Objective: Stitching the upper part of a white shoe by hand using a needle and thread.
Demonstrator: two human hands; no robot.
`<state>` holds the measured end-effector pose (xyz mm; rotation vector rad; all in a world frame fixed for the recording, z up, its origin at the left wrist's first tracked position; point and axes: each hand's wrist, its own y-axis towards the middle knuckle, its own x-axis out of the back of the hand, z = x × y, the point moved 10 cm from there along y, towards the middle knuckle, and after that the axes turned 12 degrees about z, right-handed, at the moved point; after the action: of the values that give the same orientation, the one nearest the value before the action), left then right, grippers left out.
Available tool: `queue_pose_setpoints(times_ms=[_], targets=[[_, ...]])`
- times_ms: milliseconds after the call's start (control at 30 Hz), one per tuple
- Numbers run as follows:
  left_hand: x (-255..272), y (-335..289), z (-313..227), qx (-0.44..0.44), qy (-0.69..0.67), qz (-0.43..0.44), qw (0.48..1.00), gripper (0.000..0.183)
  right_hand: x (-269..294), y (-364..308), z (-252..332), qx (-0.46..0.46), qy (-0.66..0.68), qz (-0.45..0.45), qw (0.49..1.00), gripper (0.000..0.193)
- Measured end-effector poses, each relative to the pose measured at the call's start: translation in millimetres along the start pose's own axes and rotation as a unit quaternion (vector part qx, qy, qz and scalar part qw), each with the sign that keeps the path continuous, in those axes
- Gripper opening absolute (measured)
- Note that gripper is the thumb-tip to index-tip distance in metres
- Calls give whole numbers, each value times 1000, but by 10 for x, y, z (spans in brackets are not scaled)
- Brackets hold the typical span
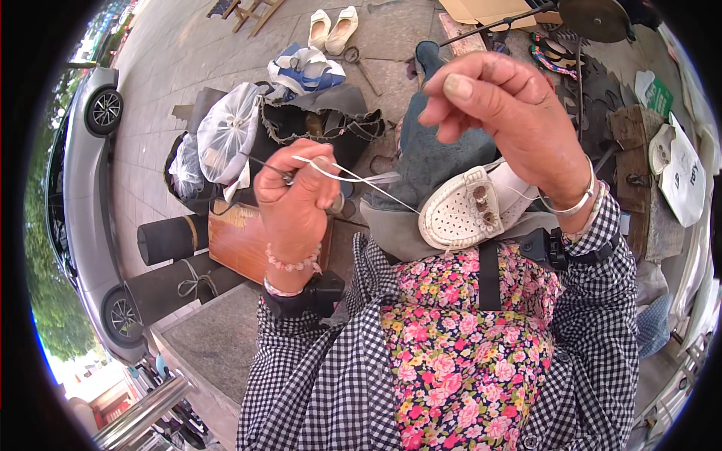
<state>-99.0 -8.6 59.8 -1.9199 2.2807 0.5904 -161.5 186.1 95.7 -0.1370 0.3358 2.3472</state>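
A white perforated loafer rests on grey-blue cloth over my lap, its toe toward me. White thread stretches from the edge of its toe up to my left hand, which is closed on it. A thin dark metal tool also sticks out of that hand; its full shape is hidden. Above the shoe, my right hand is raised with thumb and fingers pressed together. Whatever it pinches, if anything, cannot be made out. A fine strand passes near the right wrist.
Cream shoes stand on the paving ahead. At left are a dark open bag, a clear plastic bag, an orange-brown board and dark rolls. A metal rod machine and wooden block are at right.
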Motion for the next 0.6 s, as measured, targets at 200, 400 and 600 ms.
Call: queue_pose_setpoints(times_ms=[200,400,600], targets=[[-111,384,-772,-93,37,18,995,14,-599,-91,-450,-56,-142,169,974,22],[-275,786,-1192,-110,78,69,988,24,-621,-208,-636,-214,73,185,956,22],[-99,606,-136,173,500,194,826,46,299,-532,413,142,180,20,973,25]])
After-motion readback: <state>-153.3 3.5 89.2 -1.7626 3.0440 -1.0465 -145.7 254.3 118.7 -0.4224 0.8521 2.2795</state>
